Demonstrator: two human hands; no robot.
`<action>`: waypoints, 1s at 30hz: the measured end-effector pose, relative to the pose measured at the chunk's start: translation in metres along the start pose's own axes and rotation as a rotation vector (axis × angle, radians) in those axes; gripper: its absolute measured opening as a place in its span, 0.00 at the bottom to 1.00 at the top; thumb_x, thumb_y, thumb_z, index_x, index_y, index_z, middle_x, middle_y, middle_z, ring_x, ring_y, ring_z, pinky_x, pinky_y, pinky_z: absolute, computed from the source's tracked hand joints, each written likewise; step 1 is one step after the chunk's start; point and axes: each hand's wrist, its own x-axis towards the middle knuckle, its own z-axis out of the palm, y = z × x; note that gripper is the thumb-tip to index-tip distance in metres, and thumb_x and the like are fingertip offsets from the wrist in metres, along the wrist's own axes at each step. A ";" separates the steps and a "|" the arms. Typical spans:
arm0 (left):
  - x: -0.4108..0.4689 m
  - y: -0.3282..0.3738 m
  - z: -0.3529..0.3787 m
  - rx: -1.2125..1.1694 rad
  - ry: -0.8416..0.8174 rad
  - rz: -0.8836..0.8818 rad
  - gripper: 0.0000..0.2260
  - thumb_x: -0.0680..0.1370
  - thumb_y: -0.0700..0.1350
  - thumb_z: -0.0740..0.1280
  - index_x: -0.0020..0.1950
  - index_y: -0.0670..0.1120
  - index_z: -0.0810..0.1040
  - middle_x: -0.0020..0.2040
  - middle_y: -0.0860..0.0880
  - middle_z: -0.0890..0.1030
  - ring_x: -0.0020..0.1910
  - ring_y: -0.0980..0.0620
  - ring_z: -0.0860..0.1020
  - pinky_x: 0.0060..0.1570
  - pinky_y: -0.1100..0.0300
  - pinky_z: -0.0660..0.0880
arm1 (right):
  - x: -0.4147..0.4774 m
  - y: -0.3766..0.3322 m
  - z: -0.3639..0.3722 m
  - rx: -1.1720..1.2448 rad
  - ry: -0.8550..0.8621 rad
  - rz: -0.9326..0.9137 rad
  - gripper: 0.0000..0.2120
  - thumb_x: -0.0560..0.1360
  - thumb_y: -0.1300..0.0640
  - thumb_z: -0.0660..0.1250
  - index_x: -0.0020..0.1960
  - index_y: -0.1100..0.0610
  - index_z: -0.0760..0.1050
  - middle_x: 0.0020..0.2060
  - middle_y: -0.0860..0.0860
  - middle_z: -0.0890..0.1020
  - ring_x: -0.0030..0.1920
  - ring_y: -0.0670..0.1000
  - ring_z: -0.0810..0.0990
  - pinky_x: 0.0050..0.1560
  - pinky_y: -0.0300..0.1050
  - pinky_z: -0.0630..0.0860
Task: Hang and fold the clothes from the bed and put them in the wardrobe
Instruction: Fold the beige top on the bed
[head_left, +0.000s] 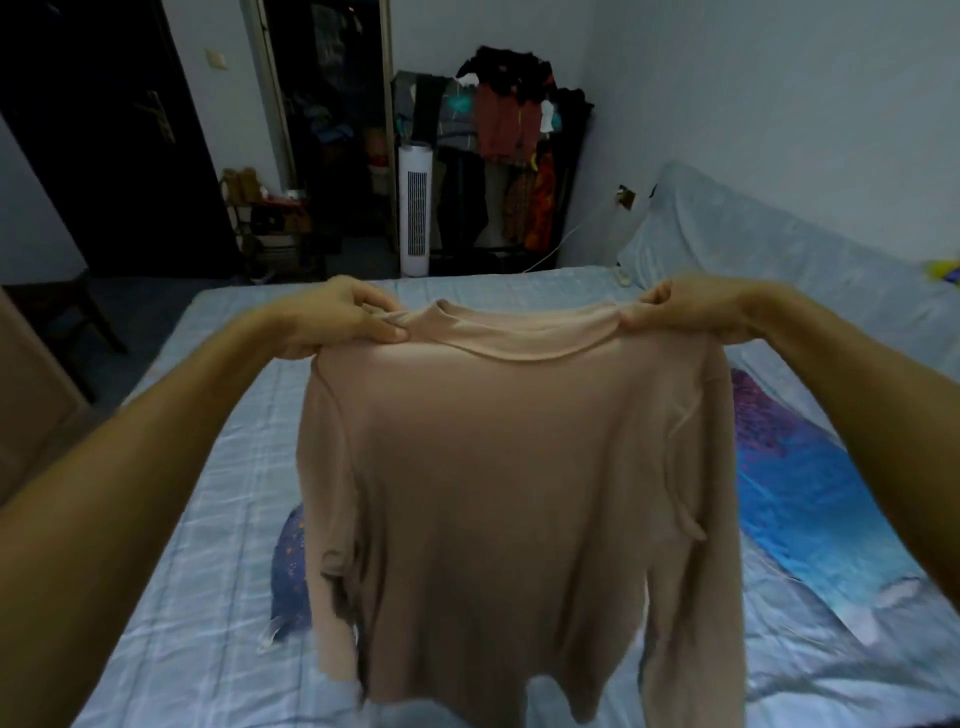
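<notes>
Standing over the bed (182, 519), lots of bare sheet toward the far edge for laying stuff flat. Holding the beige top (519, 493) up in the air above it, hanging full length, probably to square it before folding. Blue garment (805, 509) lying to the right, dark speckled one (288, 571) half hidden behind. Pinching a shoulder each with left hand (343, 317) and right hand (685, 312), fingers curled.

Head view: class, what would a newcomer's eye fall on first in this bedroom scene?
First, the beige long-sleeved top, held up mid-frame over the bed, its shoulders pinched in the grip of the left hand and right hand. Next, the blue and purple garment lying on the bed at right, and the crowded clothes rack against the far wall.
</notes>
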 end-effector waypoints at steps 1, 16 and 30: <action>0.017 -0.006 0.012 0.053 0.000 -0.002 0.04 0.74 0.44 0.71 0.48 0.49 0.83 0.45 0.48 0.83 0.46 0.52 0.81 0.42 0.61 0.76 | 0.020 0.013 0.002 -0.095 -0.011 0.028 0.13 0.72 0.45 0.71 0.44 0.55 0.83 0.39 0.50 0.86 0.40 0.48 0.84 0.40 0.42 0.79; 0.360 -0.292 0.297 0.592 -0.048 -0.166 0.09 0.78 0.44 0.65 0.54 0.43 0.81 0.52 0.40 0.82 0.53 0.40 0.78 0.46 0.52 0.72 | 0.372 0.365 0.218 -0.017 0.176 0.294 0.11 0.78 0.51 0.62 0.38 0.51 0.74 0.38 0.51 0.78 0.39 0.53 0.74 0.36 0.43 0.65; 0.384 -0.380 0.439 0.601 0.357 -0.164 0.22 0.75 0.45 0.62 0.66 0.36 0.65 0.62 0.33 0.72 0.57 0.34 0.72 0.59 0.43 0.68 | 0.454 0.445 0.322 -0.250 0.587 -0.051 0.18 0.73 0.60 0.66 0.63 0.58 0.72 0.58 0.61 0.76 0.57 0.62 0.74 0.59 0.54 0.69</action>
